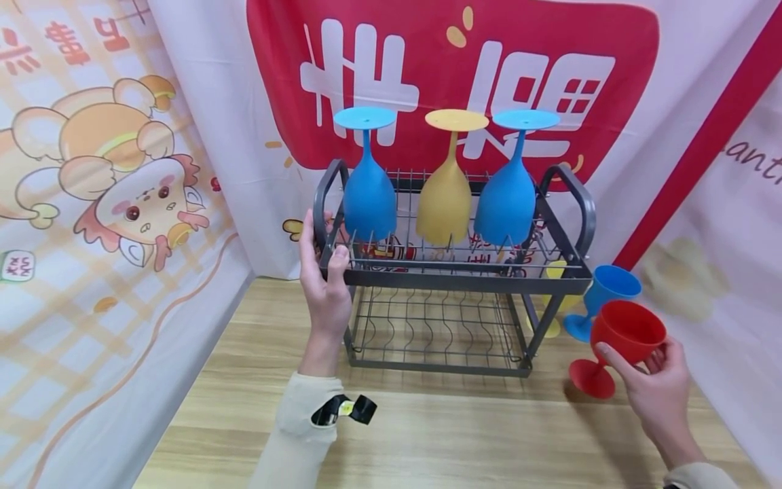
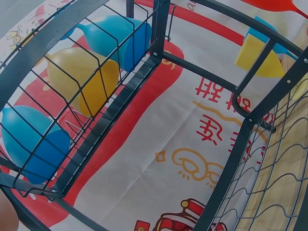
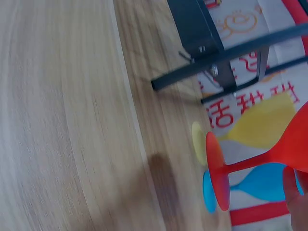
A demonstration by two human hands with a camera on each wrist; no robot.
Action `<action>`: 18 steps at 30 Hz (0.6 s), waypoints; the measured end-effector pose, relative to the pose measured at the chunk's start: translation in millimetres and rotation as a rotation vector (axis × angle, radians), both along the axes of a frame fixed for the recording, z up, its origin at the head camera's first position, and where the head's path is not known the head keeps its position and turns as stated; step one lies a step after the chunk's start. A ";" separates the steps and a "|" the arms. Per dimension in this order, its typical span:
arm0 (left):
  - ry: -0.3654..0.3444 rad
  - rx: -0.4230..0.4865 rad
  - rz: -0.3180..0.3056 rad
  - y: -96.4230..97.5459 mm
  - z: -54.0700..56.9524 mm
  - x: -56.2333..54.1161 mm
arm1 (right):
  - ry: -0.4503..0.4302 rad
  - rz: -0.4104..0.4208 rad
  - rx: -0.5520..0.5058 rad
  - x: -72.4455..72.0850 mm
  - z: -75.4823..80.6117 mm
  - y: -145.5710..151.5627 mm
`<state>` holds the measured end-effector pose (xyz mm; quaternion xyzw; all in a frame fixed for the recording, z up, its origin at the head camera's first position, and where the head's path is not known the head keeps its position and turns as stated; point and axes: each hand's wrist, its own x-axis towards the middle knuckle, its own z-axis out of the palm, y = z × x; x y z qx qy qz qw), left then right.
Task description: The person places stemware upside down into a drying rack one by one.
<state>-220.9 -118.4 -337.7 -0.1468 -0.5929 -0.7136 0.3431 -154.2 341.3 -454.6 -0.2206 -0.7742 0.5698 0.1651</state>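
Observation:
My right hand (image 1: 660, 384) grips a red goblet (image 1: 629, 333) by its bowl, mouth up and slightly tilted. In the right wrist view the goblet's foot (image 3: 219, 171) shows over the wood, with a shadow to its left. At the left end of a dark two-tier dish rack (image 1: 458, 280), my left hand (image 1: 326, 292) holds the frame beside the handle, thumb in front. Upside down on the upper tier stand a left blue goblet (image 1: 369, 200), a yellow goblet (image 1: 444, 207) and a right blue goblet (image 1: 506, 204).
Right of the rack, another blue goblet (image 1: 611, 288) and a second yellow goblet (image 1: 552, 309) stand upright on the wooden table (image 1: 427, 435). The rack's lower tier (image 1: 434, 329) has wavy wires. Printed cloth (image 1: 201, 136) hangs behind and at the sides.

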 end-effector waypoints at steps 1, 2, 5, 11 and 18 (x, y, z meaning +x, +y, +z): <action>0.002 -0.001 0.001 0.0 0.1 0.0 | 0.011 0.003 0.010 1.5 1.1 -4.3; 0.004 -0.002 0.002 0.0 0.1 0.1 | 0.020 0.008 0.028 2.9 2.1 -8.5; 0.007 -0.007 0.005 -0.5 0.0 0.0 | 0.037 0.043 0.093 6.2 4.4 -20.3; -0.005 -0.010 -0.001 -1.0 -0.2 -0.1 | 0.080 0.123 0.186 10.4 9.3 -43.5; -0.008 -0.012 -0.001 -1.0 0.3 0.5 | 0.127 0.200 0.239 15.8 13.5 -69.6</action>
